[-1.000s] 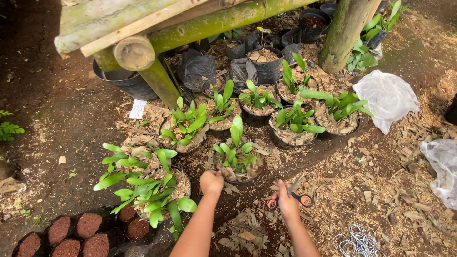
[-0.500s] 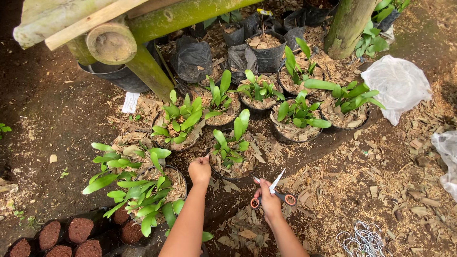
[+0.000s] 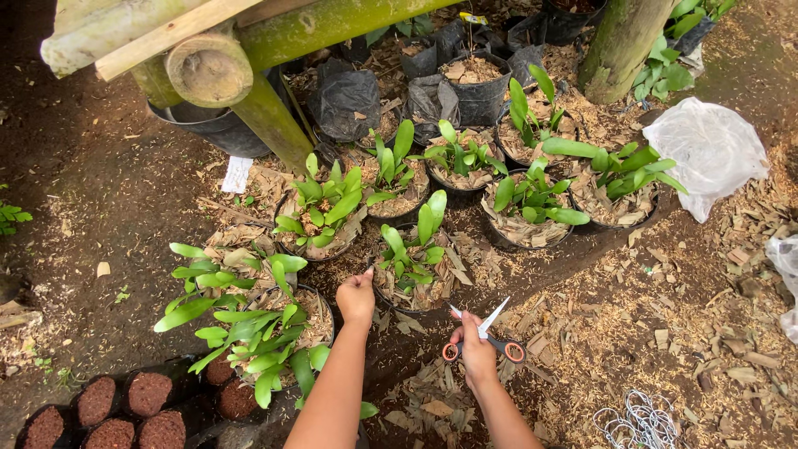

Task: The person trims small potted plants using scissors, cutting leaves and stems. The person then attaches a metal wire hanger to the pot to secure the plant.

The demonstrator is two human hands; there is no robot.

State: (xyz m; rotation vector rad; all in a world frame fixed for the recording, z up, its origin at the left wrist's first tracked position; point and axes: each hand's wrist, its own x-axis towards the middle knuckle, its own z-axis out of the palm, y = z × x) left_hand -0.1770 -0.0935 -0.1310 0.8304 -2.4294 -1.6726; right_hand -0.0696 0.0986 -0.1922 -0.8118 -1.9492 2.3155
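1. The left hand is curled into a loose fist, fingers together, sitting right at the near rim of the black plastic pot of green-leaved plants in dry bark chips. Looks like the fingertips touch the rim or a leaf there, but I can't tell if anything is actually pinched, since the knuckles hide it.
2. The right hand is wrapped around the orange-handled scissors, fingers through the loops. The silver blades are spread apart and point up and away, toward that same pot, just short of it and over the bark litter.
3. Around that pot: more black pots of the same broad green leaves, one cluster at the left just beside the left forearm and a row behind.
4. Thick green bamboo poles cross the top left, with a pale wooden slat on them, partly covering a dark round tub underneath.
5. Empty-looking black grow bags stand behind the row.
6. A crumpled white plastic bag lies on the wood chips at the right, well apart from the hands.
7. A small white slip, label-shaped, lies flat on the dirt near the bamboo post.
8. Round brown fibre plugs sit bottom left, and a coil of white wire bottom right.
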